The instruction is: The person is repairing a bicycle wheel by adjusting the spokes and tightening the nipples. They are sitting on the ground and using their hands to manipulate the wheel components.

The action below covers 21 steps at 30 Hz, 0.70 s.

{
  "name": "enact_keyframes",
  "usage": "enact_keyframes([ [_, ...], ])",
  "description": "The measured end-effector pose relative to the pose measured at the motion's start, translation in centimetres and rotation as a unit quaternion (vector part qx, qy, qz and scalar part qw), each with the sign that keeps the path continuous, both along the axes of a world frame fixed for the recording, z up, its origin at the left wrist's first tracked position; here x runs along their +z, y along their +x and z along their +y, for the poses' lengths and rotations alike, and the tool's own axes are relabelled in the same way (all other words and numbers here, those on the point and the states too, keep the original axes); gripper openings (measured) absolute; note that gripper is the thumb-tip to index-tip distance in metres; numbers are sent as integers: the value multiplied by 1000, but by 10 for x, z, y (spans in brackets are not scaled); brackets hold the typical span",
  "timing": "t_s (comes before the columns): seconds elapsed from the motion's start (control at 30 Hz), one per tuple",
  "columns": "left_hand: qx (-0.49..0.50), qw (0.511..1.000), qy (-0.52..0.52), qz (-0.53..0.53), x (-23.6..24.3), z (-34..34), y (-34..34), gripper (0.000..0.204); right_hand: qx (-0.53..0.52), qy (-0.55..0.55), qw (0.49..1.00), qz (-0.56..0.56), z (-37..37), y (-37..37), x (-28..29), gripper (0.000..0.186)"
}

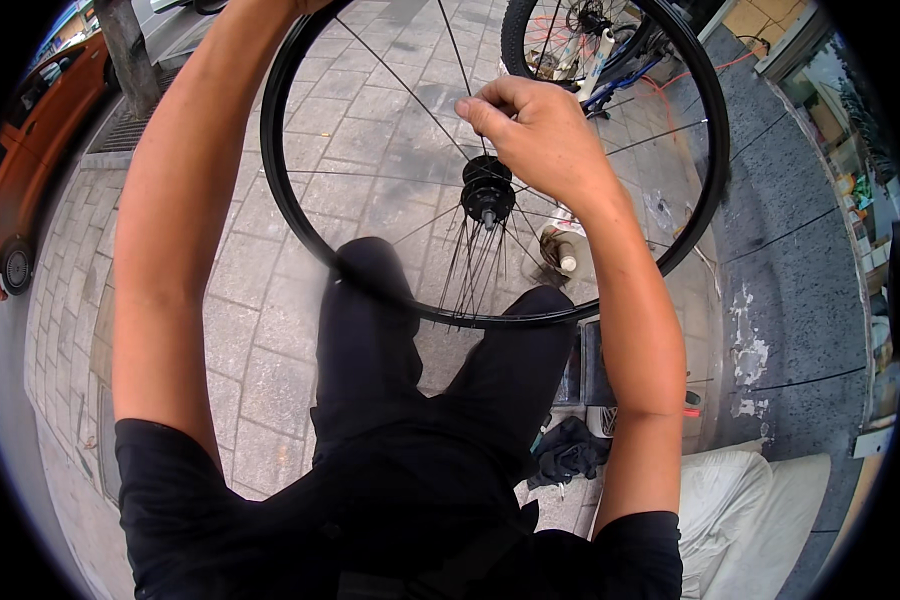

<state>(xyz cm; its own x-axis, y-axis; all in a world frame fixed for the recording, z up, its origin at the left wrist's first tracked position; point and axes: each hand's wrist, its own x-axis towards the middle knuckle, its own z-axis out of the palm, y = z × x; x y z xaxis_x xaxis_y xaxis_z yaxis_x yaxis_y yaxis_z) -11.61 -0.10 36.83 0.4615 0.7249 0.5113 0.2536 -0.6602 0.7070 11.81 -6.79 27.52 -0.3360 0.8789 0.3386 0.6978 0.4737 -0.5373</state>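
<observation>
A bicycle wheel with a black rim (pixel 720 150) stands in front of me, its lower edge resting against my thighs. Some spokes run from its black hub (pixel 488 190) to the rim, and several loose-looking ones bunch below the hub. My right hand (pixel 545 135) is closed above the hub, thumb and forefinger pinched on a thin spoke (pixel 478 130). At the top edge, only a sliver of my left hand (pixel 308 4) shows by the upper left of the rim; its fingers are out of view.
Beyond the wheel is a bicycle (pixel 595 80) with a red cable (pixel 660 85) near it. A white bottle (pixel 567 262) stands on the paving. Dark cloth (pixel 570 452) and a pale cushion (pixel 745 510) lie at my right. An orange car (pixel 45 150) and a tree trunk (pixel 130 55) are left.
</observation>
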Motion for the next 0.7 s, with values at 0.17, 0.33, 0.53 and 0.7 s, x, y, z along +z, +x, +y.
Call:
enact_keyframes([
  [0.17, -7, 999, -36, 9, 2, 9, -4, 61, 42, 37, 997, -55, 6, -9, -9, 30],
  [0.33, -17, 998, -48, 26, 5, 12, -6, 63, 73, 39, 990, -112, 13, -14, -13, 27],
  [0.53, -38, 999, -22, -4, 1, 12, -1, 62, 91, 79, 971, -205, 28, -16, -13, 26],
  [0.7, -44, 999, -23, 14, 2, 15, -4, 60, 105, 56, 952, -282, 33, -25, 1, 26],
])
